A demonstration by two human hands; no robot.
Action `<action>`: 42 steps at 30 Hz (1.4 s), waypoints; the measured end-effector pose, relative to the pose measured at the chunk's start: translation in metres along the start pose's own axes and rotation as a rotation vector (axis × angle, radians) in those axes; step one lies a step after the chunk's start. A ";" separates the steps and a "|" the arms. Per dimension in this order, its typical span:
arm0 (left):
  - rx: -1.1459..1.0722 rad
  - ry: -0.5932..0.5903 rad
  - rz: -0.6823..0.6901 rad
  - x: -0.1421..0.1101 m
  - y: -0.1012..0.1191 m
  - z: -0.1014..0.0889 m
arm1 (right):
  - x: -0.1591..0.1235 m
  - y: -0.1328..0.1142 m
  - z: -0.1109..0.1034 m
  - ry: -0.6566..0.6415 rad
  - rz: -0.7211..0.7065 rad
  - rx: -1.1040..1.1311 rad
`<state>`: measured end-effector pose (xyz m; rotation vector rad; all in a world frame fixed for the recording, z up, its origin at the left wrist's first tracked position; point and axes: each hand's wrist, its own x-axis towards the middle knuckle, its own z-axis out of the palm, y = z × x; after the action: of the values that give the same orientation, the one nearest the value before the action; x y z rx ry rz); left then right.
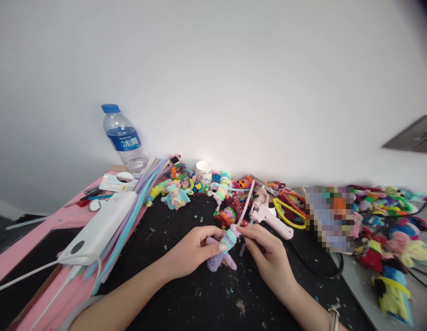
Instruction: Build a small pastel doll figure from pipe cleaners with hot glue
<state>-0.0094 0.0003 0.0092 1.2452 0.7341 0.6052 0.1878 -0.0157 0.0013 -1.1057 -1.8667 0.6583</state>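
Between my hands is a small pipe-cleaner figure (229,240) in lilac, mint and pale yellow, tilted over the black mat. My left hand (196,248) is closed around its body, thumb on top. My right hand (268,253) pinches at the figure's upper end, where a pale pink pipe cleaner (246,204) sticks up and away. The exact grip of the right fingertips is partly hidden. Just beyond my right hand lies a pink glue gun (273,223) with a stained nozzle. A short translucent stick (242,249) shows beside the right fingers.
Finished pipe-cleaner figures (175,194) line the wall, with a white paper cup (203,172) among them. Scissors with yellow handles (291,220) lie right of the glue gun. At left are a bundle of pipe cleaners (130,230), a white power strip (99,227) and a water bottle (125,140).
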 end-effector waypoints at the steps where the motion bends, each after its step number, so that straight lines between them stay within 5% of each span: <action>1: 0.001 0.002 0.000 0.000 0.000 0.000 | 0.000 0.000 0.000 -0.006 0.000 0.003; 42: 0.052 0.071 0.044 0.001 0.000 0.001 | -0.002 0.002 0.003 -0.036 0.037 0.027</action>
<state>-0.0084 0.0005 0.0089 1.2963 0.7874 0.6726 0.1866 -0.0169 -0.0021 -1.1201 -1.8660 0.7277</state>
